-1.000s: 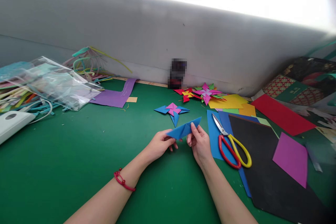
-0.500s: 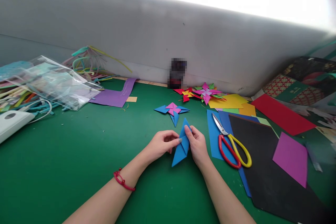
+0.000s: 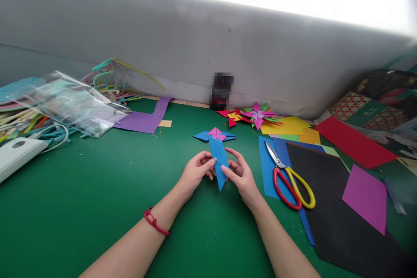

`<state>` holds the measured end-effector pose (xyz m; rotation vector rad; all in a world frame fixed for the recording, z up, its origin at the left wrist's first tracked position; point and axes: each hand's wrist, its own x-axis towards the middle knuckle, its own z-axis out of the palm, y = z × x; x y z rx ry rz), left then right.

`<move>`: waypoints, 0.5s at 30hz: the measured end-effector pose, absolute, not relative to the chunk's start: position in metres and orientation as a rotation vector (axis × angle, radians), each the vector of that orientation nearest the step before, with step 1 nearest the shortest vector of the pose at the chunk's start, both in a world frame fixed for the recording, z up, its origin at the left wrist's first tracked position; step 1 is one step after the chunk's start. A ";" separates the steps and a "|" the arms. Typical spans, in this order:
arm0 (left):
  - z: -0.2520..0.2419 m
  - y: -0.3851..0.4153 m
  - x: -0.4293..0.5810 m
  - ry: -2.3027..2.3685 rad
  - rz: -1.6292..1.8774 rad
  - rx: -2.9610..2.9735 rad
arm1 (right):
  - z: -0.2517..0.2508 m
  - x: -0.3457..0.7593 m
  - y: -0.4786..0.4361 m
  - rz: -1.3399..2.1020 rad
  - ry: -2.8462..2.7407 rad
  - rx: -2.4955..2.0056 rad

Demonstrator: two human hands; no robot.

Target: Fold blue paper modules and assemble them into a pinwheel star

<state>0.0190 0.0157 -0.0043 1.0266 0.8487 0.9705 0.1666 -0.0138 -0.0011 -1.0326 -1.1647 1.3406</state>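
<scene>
Both hands are up front, low centre, meeting over the green surface [image 3: 97, 191]. The left hand [image 3: 195, 173] and the right hand [image 3: 239, 176] share one folded blue paper [image 3: 218, 154], a long narrow piece standing nearly upright with its sharp tip pointing down between the palms. The left fingers [image 3: 208, 163] are closed on its left edge and the right fingers [image 3: 228, 169] are pinched on its right edge, so it is gripped from both sides and held just above the surface. A red bracelet [image 3: 155, 222] sits on the left wrist. Just beyond the paper's top end lies a blue and pink star [image 3: 215, 134], flat on the surface. Right of the hands, scissors [image 3: 289, 174] with one red and one yellow handle rest on a blue sheet [image 3: 265, 169], blades shut and pointing away. Beside them lies a big black sheet [image 3: 339, 213], with a purple square [image 3: 366, 197] on it. Further back there is a red sheet [image 3: 355, 141], yellow sheets [image 3: 285, 127] and a cluster of bright stars [image 3: 256, 115] by the wall. Off to the left lie a purple strip [image 3: 143, 119], a clear bag [image 3: 71, 104] and a white device [image 3: 16, 156].
</scene>
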 end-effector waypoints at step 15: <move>-0.006 0.012 0.020 0.808 0.903 1.155 | -0.007 0.173 -0.008 1.230 -0.888 -1.040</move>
